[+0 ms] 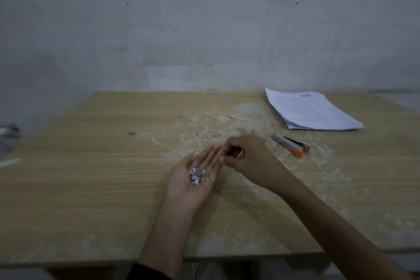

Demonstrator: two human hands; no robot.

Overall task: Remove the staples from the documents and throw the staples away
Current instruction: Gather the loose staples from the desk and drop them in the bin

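At the far left edge of the wooden table (91, 188) lies a thin white strip (9, 162). Behind it is a grey thing too blurry to make out. Near the middle of the table the left hand (181, 179) lies palm up. Its grip is spread out flat, with the fingers (210, 154) straight and side by side. In the hollow of that palm sits a little pile of staples (197, 176) mixed with tiny torn bits of white paper. Just to the right, the right hand (247, 157) reaches in from the right side. Its grip is curled, and its fingertips (223, 159) are bunched together right beside the tips of the left fingers. I cannot tell if it pinches something small. Farther right, a silver stapler (291, 142) with an orange end lies flat on the table, apart from both hands. Behind it, near the back right of the table, a stack of documents (311, 111) lies flat, with the sheets a bit fanned out. The table top has pale worn patches around the hands. A grey wall (204, 29) stands behind the table.
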